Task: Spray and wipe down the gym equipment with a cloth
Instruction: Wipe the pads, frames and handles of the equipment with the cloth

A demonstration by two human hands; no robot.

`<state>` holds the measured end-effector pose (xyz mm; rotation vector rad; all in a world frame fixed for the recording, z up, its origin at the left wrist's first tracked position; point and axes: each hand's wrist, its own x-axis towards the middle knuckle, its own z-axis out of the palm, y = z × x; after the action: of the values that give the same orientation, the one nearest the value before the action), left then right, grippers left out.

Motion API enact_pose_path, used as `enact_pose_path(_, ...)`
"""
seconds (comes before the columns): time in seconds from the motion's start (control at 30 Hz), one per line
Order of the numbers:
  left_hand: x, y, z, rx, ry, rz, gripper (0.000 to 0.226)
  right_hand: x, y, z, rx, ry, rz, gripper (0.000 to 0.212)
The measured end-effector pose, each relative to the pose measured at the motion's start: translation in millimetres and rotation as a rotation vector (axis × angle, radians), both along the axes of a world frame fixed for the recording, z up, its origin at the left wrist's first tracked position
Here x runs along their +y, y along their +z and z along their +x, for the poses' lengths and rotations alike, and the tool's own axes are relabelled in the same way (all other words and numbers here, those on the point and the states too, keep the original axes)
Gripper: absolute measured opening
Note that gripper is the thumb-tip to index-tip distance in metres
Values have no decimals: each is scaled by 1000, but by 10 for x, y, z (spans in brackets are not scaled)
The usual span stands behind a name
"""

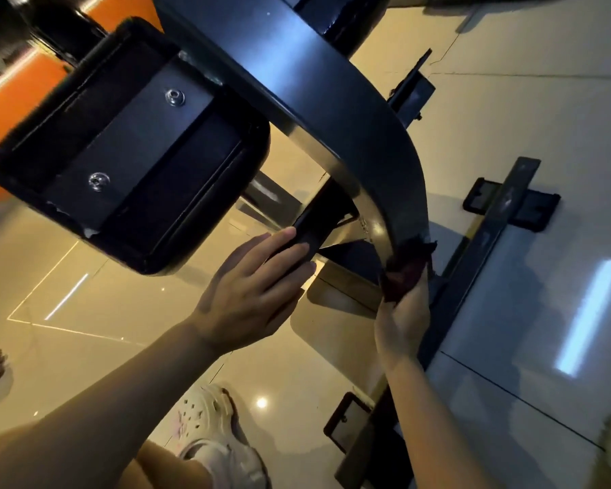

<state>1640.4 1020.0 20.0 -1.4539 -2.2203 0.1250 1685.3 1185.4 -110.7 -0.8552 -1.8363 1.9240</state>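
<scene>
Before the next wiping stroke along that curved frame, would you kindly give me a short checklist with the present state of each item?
1. Dark red cloth in the right hand: ok, gripped.
2. Cloth touching the curved black metal frame: ok, at its lower end.
3. Left hand steadying the machine: ok, fingers laid on a black bar.
4. Spray bottle within reach: cannot tell, none in view.
5. Frame surface wetted: cannot tell.
6. White perforated clog clear of the base bar: ok.
</scene>
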Motion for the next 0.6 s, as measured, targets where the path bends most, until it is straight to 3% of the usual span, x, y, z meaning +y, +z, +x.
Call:
enact_pose_path(0.2, -10, 55, 138, -156, 188, -9, 37, -68, 553, 105, 176, -45, 229, 60)
enact_pose_path(0.27, -12, 149, 285, -274, 231, 88, 38, -175, 709, 244, 223, -73, 267, 63)
enact_pose_path(0.37, -67, 372, 536, -497, 199, 248, 44, -427, 950, 398, 295, -111, 367, 70)
enact_pose_path(0.47, -155, 738, 647, -706, 221, 272, 40, -709, 1221, 536, 367, -105, 441, 72)
enact_pose_path(0.6, -255, 1183, 722, -766, 134, 276, 30, -866, 1549, 734, 443, -103, 511, 73)
